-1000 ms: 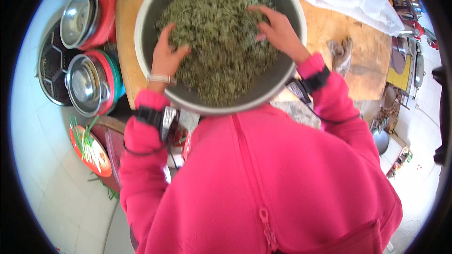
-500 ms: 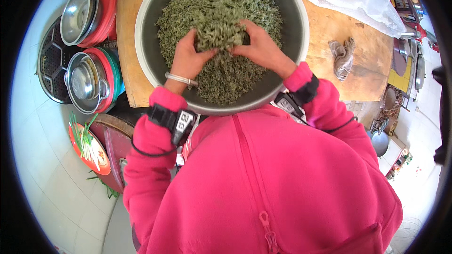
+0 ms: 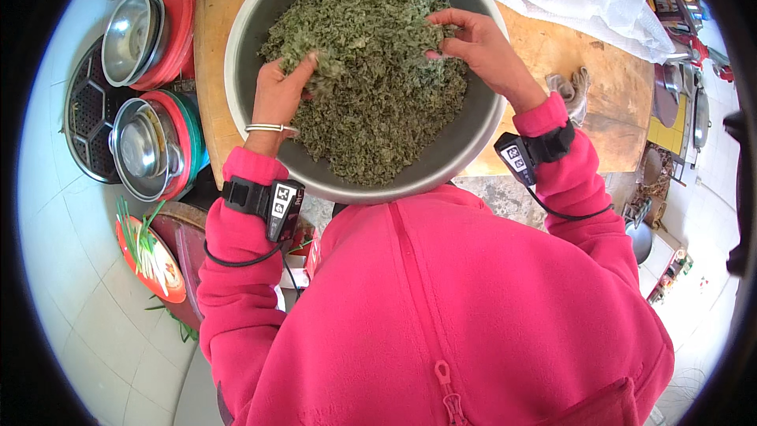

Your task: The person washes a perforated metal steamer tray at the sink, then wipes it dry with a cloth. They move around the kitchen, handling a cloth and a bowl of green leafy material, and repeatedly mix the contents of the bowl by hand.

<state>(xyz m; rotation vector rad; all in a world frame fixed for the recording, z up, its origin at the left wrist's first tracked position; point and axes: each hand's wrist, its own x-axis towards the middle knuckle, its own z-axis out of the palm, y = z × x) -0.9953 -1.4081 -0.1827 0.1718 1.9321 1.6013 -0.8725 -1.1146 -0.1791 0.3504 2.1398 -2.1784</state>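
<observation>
A wide metal basin with a pale rim holds a large heap of finely chopped dark green leaves. My left hand, a bangle at its wrist, is at the heap's left side, its fingers curled round a loose clump of the leaves. Over the right side of the heap is my right hand, with thumb and forefinger spread apart and leaf bits close to the fingertips. Some fingers of both hands are hidden.
The basin is on a wooden table with a crumpled grey cloth and clear plastic sheeting. Stacked metal bowls and coloured basins stand at the left. Below them, an orange plate bears spring onions.
My hands have moved apart, left hand to the left, right hand to the right. The clump held up between them has come apart, and the basin sits slightly further left.
</observation>
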